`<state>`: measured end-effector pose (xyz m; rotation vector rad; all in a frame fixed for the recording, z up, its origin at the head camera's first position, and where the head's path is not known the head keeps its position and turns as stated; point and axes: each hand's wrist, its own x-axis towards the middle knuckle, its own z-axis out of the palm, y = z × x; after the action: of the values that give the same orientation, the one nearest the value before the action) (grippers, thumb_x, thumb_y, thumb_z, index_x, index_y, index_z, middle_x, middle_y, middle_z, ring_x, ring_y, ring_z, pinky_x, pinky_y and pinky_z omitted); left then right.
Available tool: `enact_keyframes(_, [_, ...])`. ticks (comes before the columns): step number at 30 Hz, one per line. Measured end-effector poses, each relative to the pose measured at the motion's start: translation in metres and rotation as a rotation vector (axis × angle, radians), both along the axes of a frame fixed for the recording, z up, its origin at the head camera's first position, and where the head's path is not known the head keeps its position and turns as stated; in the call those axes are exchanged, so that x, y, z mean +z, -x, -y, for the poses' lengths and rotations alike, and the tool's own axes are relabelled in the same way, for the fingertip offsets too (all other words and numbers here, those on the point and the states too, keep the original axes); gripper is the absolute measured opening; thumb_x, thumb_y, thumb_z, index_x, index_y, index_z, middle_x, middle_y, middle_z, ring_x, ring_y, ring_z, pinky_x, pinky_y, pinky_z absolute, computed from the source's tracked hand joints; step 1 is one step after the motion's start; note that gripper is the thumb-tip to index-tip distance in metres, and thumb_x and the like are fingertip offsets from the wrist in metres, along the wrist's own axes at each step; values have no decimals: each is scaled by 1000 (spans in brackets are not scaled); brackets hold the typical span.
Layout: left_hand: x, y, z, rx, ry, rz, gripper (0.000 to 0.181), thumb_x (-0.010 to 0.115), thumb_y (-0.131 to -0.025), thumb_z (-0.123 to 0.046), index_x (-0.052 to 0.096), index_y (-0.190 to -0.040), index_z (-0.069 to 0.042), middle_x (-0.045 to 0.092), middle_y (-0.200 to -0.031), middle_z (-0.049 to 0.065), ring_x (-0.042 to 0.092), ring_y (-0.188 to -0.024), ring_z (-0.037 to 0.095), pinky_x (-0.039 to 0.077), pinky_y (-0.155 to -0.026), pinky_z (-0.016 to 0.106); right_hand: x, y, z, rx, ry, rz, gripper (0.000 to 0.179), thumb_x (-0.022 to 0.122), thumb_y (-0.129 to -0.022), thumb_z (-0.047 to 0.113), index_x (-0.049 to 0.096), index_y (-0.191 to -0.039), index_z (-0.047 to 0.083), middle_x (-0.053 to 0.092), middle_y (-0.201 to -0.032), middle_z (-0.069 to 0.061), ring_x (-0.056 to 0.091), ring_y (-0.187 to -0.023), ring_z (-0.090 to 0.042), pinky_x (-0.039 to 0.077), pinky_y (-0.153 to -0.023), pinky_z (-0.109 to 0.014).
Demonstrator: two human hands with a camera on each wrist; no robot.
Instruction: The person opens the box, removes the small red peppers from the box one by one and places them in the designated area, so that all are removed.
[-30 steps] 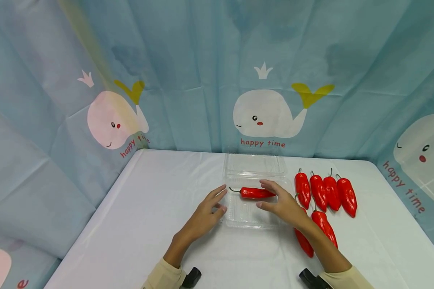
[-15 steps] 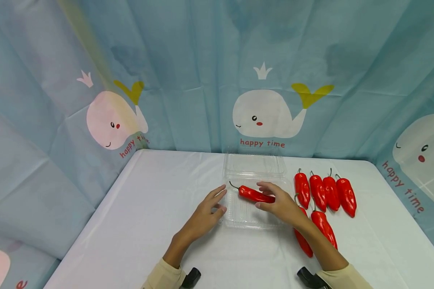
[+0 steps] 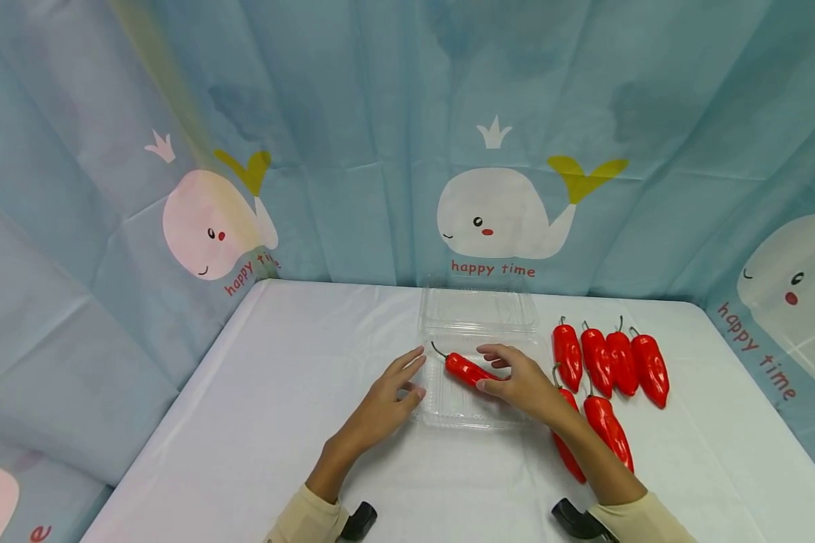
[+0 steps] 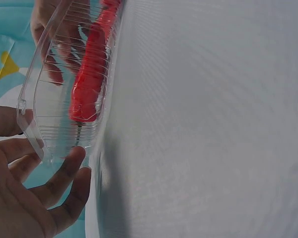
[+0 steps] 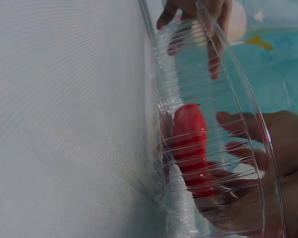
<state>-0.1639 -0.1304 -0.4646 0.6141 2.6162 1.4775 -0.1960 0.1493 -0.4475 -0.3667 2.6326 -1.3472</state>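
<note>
A red chili pepper [image 3: 465, 369] with a dark curved stem lies slantwise in the base of a clear plastic clamshell box [image 3: 448, 409]. The right hand [image 3: 519, 383] holds its tip end, thumb on the near side, and covers that end in the head view. In the right wrist view, the pepper [image 5: 189, 144] shows through the ribbed wall, with the fingers beside it. At the box's left edge is the left hand [image 3: 380, 407], fingers loosely extended. In the left wrist view, the left hand's fingertips [image 4: 79, 153] are at the box's corner, close to the pepper's stem.
Behind the base, the box's lid [image 3: 478, 308] lies folded back. Several more red peppers [image 3: 623, 366] lie right of the box, two of them [image 3: 607, 426] nearer, beside the right forearm. A white cloth [image 3: 292, 362] covers the table; a blue whale-print curtain [image 3: 353, 151] hangs behind.
The pepper has turned from nearly level to slanting, its tip end coming toward the person. The right hand has shifted slightly left and closed in on it. The left hand has stayed put.
</note>
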Motion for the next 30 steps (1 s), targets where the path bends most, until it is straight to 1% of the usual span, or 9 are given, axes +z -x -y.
enact_keyframes(4, [0, 0, 1, 6, 0, 1, 58, 57, -108, -15, 41, -162, -3, 31, -173, 0, 66, -123, 28, 58, -99, 47, 0, 1, 2, -27, -23, 38, 63, 82, -92, 22, 59, -149, 14, 63, -143, -16, 61, -129, -36, 60, -96, -49])
enact_keyframes(9, [0, 0, 1, 5, -2, -3, 58, 57, -108, -13, 41, -162, -3, 31, -173, 1, 66, -123, 29, 58, -99, 48, 0, 2, 5, -51, -37, 72, 62, 83, -91, 20, 60, -148, 13, 65, -138, -15, 64, -125, -35, 61, -94, -46])
enact_keyframes(16, [0, 0, 1, -11, -10, -1, 58, 57, -108, -14, 40, -162, -1, 31, -173, 5, 66, -123, 30, 58, -100, 50, -1, 5, 7, -26, -56, 90, 58, 82, -91, 19, 62, -145, 11, 71, -128, -12, 68, -117, -30, 62, -93, -45])
enact_keyframes(23, [0, 1, 0, -11, -7, 0, 58, 57, -108, -14, 40, -162, -2, 31, -173, 5, 66, -124, 31, 58, -100, 49, -2, 6, 8, -17, -64, 109, 53, 82, -92, 15, 64, -142, 11, 72, -121, -10, 67, -110, -27, 64, -88, -42])
enact_keyframes(30, [0, 0, 1, -9, -4, -6, 58, 57, -108, -14, 41, -162, -1, 31, -173, 5, 67, -122, 29, 58, -100, 49, -2, 6, 10, -18, -83, 134, 56, 84, -89, 14, 65, -141, 12, 70, -118, -10, 66, -108, -27, 64, -84, -41])
